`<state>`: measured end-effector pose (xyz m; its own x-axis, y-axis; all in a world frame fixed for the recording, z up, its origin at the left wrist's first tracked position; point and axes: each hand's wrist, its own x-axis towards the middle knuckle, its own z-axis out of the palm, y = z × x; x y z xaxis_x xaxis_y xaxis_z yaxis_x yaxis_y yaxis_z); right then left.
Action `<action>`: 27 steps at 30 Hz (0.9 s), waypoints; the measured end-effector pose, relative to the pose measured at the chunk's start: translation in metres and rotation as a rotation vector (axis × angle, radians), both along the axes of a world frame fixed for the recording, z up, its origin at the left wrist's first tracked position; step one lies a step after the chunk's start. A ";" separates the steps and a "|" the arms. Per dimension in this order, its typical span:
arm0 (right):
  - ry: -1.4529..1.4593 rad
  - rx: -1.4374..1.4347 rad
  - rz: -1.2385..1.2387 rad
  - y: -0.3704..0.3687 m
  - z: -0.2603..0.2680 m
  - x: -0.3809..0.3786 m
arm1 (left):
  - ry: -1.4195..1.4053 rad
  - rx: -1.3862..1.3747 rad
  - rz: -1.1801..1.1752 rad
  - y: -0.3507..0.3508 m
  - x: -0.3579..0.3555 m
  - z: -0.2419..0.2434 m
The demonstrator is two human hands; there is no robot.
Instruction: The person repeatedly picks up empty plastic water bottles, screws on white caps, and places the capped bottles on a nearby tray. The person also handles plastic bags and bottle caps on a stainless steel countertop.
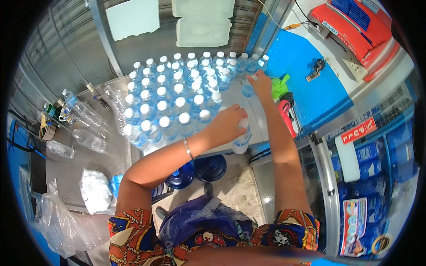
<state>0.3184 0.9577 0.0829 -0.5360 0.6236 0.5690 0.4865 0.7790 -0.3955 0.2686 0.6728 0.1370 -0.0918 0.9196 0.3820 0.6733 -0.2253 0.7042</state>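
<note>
My left hand [228, 123] grips a small clear plastic water bottle [241, 143] near its top, over the front edge of the counter. My fingers hide most of its neck. Farther back, my right hand [262, 84] has its fingers around the white cap of another water bottle [248, 90], which appears to stand on the counter. To the left, several rows of filled bottles [180, 103] with white caps and blue labels stand close together. One more white cap shows partly behind my left hand.
Loose clear bottles [90, 141] and a bag of white caps [96, 191] lie on the left metal surface. A green plastic bag [280, 86] and a red-pink heat gun or hair dryer [286, 114] sit beside my right forearm. Blue water jugs [210, 168] stand below, near my feet.
</note>
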 end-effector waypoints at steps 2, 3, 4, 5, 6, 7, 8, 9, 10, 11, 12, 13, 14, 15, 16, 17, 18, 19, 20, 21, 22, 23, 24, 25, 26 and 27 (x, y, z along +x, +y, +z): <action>0.048 -0.035 0.049 0.039 -0.014 -0.022 | 0.068 -0.032 0.090 0.055 -0.002 -0.012; 0.057 -0.074 0.053 0.053 -0.020 -0.030 | 0.109 -0.082 0.142 0.080 -0.005 -0.017; 0.049 -0.075 0.073 0.065 -0.024 -0.038 | 0.115 -0.141 0.193 0.103 -0.009 -0.021; 0.030 -0.091 0.072 0.076 -0.026 -0.048 | 0.130 -0.152 0.207 0.122 -0.015 -0.025; 0.003 -0.116 0.063 0.084 -0.028 -0.056 | 0.151 -0.151 0.226 0.139 -0.021 -0.029; 0.038 -0.091 0.086 0.092 -0.030 -0.064 | 0.172 -0.155 0.249 0.155 -0.028 -0.033; 0.065 -0.076 0.100 0.098 -0.031 -0.072 | 0.203 -0.146 0.268 0.170 -0.035 -0.036; 0.090 -0.061 0.117 0.103 -0.032 -0.078 | 0.235 -0.145 0.292 0.182 -0.043 -0.040; 0.071 -0.079 0.138 0.107 -0.033 -0.083 | 0.265 -0.148 0.317 0.192 -0.051 -0.043; 0.060 -0.094 0.154 0.110 -0.034 -0.086 | 0.292 -0.129 0.342 0.200 -0.057 -0.046; 0.058 -0.098 0.176 0.112 -0.034 -0.087 | 0.319 -0.110 0.367 0.209 -0.064 -0.050; 0.038 -0.114 0.166 0.113 -0.033 -0.087 | 0.348 -0.110 0.391 0.218 -0.069 -0.054; 0.066 -0.122 0.196 0.113 -0.031 -0.084 | 0.360 -0.120 0.426 0.227 -0.075 -0.058; 0.065 -0.103 0.181 0.110 -0.027 -0.081 | 0.371 -0.147 0.464 0.237 -0.081 -0.062; 0.052 -0.102 0.140 0.106 -0.022 -0.074 | 0.389 -0.153 0.516 0.247 -0.085 -0.067; 0.039 -0.100 0.104 0.098 -0.015 -0.067 | 0.411 -0.157 0.516 0.255 -0.088 -0.072; 0.096 -0.082 0.093 0.087 -0.006 -0.060 | 0.450 -0.135 0.540 0.261 -0.089 -0.076; 0.153 -0.069 0.095 0.072 0.004 -0.055 | 0.443 -0.146 0.529 0.265 -0.089 -0.078; 0.235 -0.050 0.127 0.052 0.015 -0.045 | 0.457 -0.161 0.544 0.265 -0.090 -0.076; 0.289 -0.095 0.178 0.029 0.026 -0.036 | 0.419 -0.123 0.515 0.260 -0.088 -0.072; 0.326 -0.102 0.202 0.005 0.040 -0.032 | 0.024 -0.115 0.610 0.249 -0.086 -0.065; 0.463 0.069 0.352 -0.022 0.054 -0.031 | -0.083 -0.083 0.608 0.234 -0.075 -0.055; 0.480 -0.131 0.388 -0.055 0.063 -0.024 | 0.128 -0.039 0.522 0.206 -0.074 -0.044; 0.584 -0.213 0.436 -0.088 0.069 -0.020 | 0.461 0.092 0.414 0.173 -0.073 -0.031; 0.703 -0.285 0.492 -0.123 0.073 -0.021 | 0.329 0.156 0.422 0.132 -0.073 -0.019; 0.731 -0.299 0.548 -0.158 0.074 -0.024 | 0.192 0.177 0.398 0.092 -0.073 -0.004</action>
<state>0.2940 0.7997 0.1571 -0.3716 0.5657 0.7361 -0.3610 0.6425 -0.6760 0.1958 0.7646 0.1329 -0.3359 0.7467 0.5741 0.8459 -0.0290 0.5325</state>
